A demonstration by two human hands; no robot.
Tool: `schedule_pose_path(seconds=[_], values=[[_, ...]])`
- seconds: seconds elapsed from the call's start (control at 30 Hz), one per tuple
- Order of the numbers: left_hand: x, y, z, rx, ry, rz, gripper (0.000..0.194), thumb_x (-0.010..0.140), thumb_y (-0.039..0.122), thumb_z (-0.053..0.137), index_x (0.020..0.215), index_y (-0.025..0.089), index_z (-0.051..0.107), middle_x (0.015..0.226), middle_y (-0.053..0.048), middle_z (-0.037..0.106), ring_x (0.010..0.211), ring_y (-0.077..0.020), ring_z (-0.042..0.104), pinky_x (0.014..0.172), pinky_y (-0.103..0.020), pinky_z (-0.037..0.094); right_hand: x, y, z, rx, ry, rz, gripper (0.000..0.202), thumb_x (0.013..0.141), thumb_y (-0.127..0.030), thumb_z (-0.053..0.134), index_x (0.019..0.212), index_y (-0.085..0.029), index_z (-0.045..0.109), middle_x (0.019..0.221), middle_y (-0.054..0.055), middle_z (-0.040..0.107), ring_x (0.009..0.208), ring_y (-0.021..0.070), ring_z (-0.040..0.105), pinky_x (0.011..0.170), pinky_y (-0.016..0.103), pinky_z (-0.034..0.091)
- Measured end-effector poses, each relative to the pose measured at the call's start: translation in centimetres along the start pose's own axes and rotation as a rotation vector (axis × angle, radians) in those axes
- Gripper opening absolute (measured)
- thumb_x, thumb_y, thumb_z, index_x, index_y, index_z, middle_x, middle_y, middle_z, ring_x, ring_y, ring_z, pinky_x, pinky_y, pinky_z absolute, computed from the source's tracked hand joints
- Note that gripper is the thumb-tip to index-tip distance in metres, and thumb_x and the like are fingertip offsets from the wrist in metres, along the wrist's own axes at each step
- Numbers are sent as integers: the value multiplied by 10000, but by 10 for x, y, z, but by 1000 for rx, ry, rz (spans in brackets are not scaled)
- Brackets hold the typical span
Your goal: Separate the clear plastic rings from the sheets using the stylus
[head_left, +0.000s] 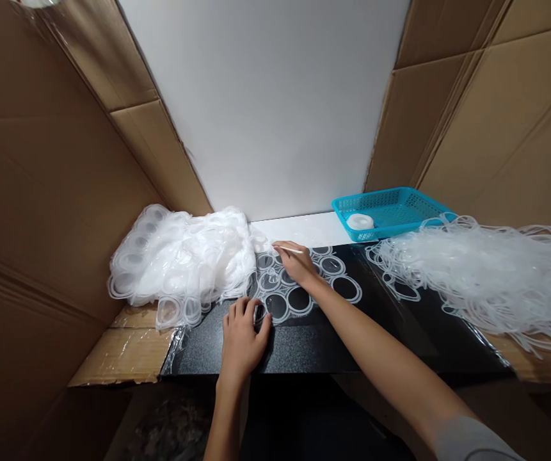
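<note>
Grey sleeve [471, 442] and bare forearm come in from the bottom right, closest thing to the lens. That arm's right hand [298, 264] has its fingers pinched tight around a slim white pen-like tool [289, 249], tip pointing left over the far part of a clear sheet of rings [288, 306]. So the sheet lies flat on the speckled black work surface [299, 352], pretty much front and center, partly under that hand. Left hand [245, 333] is at its near left corner, fingers bent and thumb spread well away from them; looks like the fingertips touch the edge, but I can't tell if they've got hold of any of it. Just left of the sheet there's a big heap of similar ring sheets [198, 256], partly over some cardboard [121, 349]. Off to the right, a tangled pile of clear looped strips [486, 269], and behind it a teal basket [407, 226] with a white ring-shaped piece [360, 221] inside
</note>
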State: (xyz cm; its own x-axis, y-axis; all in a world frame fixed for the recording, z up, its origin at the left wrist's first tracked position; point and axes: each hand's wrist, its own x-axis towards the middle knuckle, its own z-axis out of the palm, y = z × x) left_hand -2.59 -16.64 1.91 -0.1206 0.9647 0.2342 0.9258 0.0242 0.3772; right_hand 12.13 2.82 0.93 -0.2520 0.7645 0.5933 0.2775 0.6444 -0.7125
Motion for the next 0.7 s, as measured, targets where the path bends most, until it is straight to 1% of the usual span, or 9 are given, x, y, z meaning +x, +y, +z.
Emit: schedule_pose_path(seconds=[0.07, 0.13, 0.2, 0.27, 0.37, 0.43, 0.5, 0.57, 0.7], values=[[0, -1, 0, 1, 2, -3, 245, 1000, 365, 576, 1208, 265, 660, 1299, -82, 629, 1268, -306, 543, 1083, -505, 428, 0, 2, -13, 63, -64, -10, 282, 1048, -318, 563, 1075, -220, 826, 1157, 68, 812, 1140, 247, 748, 1066, 385, 563], [0, -2, 0, 4, 3, -4, 256, 1002, 369, 576, 1220, 267, 666, 1312, -84, 625, 1269, -304, 543, 1090, -505, 428, -2, -1, -24, 101, -215, -23, 266, 1039, -352, 589, 1061, -254, 835, 1174, 37, 813, 1156, 240, 749, 1064, 370, 562], [0, -3, 1, 7, 12, 0, 263, 1000, 376, 583, 1220, 269, 676, 1313, -83, 629, 1261, -302, 553, 1089, -503, 437, -7, -7, -30, 109, -378, -14, 242, 1033, -359, 607, 1079, -289, 834, 1200, 13, 808, 1174, 244, 746, 1053, 372, 565], [0, -3, 1, 11, 28, 3, 260, 995, 381, 592, 1210, 269, 687, 1306, -82, 637, 1252, -302, 566, 1082, -498, 450, -11, -13, -30, 81, -474, 17, 216, 1024, -342, 627, 1069, -301, 834, 1208, 6, 805, 1193, 261, 737, 1062, 394, 554], [0, -2, 1, 11, 38, 4, 258, 993, 380, 596, 1204, 266, 691, 1300, -84, 645, 1251, -305, 573, 1078, -499, 456, -16, -19, -23, 62, -476, 90, 183, 1003, -327, 665, 1004, -262, 835, 1142, 32, 822, 1128, 271, 757, 1051, 405, 546], [0, -1, 1, 7, 33, 3, 262, 998, 376, 591, 1214, 262, 686, 1306, -87, 644, 1262, -309, 568, 1083, -506, 451, -19, -20, -17, 118, -470, 153, 174, 981, -333, 696, 1000, -225, 832, 1075, 53, 833, 1041, 260, 781, 973, 375, 575], [0, -1, 0, 6, 26, 1, 262, 1000, 373, 587, 1217, 261, 683, 1313, -89, 641, 1271, -312, 564, 1087, -511, 446, -20, -19, -14, 174, -480, 197, 176, 952, -331, 731, 1017, -202, 832, 1043, 66, 837, 1010, 257, 790, 916, 349, 589], [0, -2, 0, 6, 24, 1, 261, 1002, 375, 584, 1216, 261, 683, 1314, -89, 639, 1273, -314, 563, 1090, -514, 445, -21, -17, -12, 178, -476, 192, 173, 937, -328, 749, 1011, -200, 838, 1049, 73, 837, 1033, 261, 788, 928, 344, 583], [-1, -1, 0, 21, 35, 17, 262, 1002, 377, 580, 1210, 257, 685, 1291, -93, 647, 1242, -311, 582, 1066, -507, 465, -21, -13, -11, 77, -478, 124, 185, 950, -353, 738, 1006, -215, 848, 1044, 73, 838, 1056, 270, 781, 990, 367, 562]])
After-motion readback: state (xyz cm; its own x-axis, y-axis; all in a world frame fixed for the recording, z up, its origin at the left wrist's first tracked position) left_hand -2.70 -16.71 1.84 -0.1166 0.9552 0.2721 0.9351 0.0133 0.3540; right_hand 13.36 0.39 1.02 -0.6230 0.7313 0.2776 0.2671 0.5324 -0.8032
